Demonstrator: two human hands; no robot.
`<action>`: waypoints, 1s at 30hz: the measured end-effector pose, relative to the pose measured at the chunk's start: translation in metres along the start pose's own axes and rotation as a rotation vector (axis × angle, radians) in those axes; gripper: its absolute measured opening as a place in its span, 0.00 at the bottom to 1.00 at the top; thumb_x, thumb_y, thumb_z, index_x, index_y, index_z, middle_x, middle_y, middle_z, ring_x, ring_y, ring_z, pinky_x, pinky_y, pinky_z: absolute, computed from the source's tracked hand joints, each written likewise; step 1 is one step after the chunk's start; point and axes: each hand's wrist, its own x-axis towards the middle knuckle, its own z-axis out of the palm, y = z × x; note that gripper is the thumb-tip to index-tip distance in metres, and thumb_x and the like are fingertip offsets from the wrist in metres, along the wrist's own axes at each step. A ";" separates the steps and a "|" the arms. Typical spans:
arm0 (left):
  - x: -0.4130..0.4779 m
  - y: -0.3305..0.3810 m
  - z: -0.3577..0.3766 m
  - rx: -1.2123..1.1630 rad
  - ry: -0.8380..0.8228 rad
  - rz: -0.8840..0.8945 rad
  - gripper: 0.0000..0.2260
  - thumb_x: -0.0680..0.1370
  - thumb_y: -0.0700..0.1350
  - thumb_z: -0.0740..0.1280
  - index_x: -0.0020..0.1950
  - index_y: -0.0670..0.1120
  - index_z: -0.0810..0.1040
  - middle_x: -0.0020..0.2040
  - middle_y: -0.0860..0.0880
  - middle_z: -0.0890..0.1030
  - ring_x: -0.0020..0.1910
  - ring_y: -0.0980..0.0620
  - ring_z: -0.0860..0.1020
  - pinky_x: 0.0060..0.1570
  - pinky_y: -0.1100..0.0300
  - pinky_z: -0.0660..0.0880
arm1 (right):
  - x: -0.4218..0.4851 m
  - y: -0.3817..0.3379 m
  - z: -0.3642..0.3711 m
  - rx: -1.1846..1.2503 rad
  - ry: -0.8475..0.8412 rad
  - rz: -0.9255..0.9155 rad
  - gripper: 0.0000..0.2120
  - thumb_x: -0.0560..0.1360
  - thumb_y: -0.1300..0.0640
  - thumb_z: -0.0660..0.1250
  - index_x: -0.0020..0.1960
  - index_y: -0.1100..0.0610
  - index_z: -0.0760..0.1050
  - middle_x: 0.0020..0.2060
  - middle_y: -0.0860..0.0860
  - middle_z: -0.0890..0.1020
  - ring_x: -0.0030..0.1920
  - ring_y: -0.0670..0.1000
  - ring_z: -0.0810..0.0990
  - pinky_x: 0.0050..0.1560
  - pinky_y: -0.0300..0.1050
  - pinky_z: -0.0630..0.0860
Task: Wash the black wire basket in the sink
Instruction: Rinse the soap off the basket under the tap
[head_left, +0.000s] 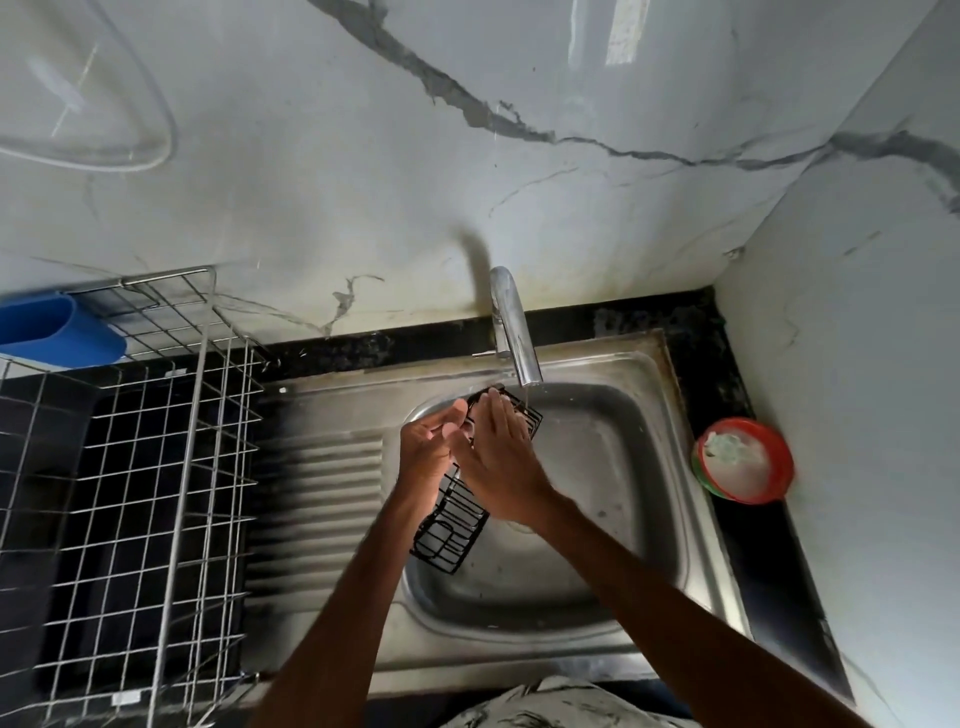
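Observation:
A long black wire basket (452, 525) is held tilted over the steel sink (597, 467), its far end just beside the thin stream of water from the chrome tap (511, 327). My left hand (428, 447) grips the basket's left side around its middle. My right hand (501, 457) lies flat across the basket's upper part, fingers stretched toward the far end. Both hands hide the basket's middle section.
A steel wire dish rack (156, 441) stands on the counter to the left, with a blue plastic holder (57, 332) at its back. A red and green bowl holding white soap (743, 460) sits on the black counter to the right of the sink. Marble walls close in behind and on the right.

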 end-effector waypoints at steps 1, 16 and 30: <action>-0.001 0.001 0.001 0.013 -0.022 0.006 0.10 0.82 0.44 0.70 0.55 0.38 0.85 0.39 0.50 0.86 0.37 0.56 0.82 0.36 0.65 0.78 | -0.004 0.000 0.003 -0.029 0.030 -0.002 0.47 0.76 0.28 0.34 0.82 0.62 0.48 0.81 0.60 0.51 0.81 0.59 0.48 0.81 0.58 0.48; -0.006 0.007 -0.003 0.027 0.068 -0.032 0.12 0.81 0.51 0.70 0.53 0.43 0.87 0.33 0.53 0.78 0.26 0.60 0.68 0.23 0.70 0.62 | 0.060 0.012 -0.047 0.308 -0.162 0.411 0.36 0.85 0.38 0.41 0.71 0.65 0.71 0.68 0.66 0.75 0.69 0.65 0.73 0.69 0.57 0.69; -0.011 0.013 0.003 0.063 0.007 -0.057 0.15 0.83 0.52 0.69 0.55 0.40 0.85 0.33 0.52 0.76 0.25 0.60 0.66 0.22 0.69 0.61 | 0.063 0.019 -0.043 0.463 -0.212 0.442 0.39 0.82 0.32 0.41 0.80 0.60 0.55 0.76 0.67 0.64 0.76 0.66 0.64 0.75 0.64 0.62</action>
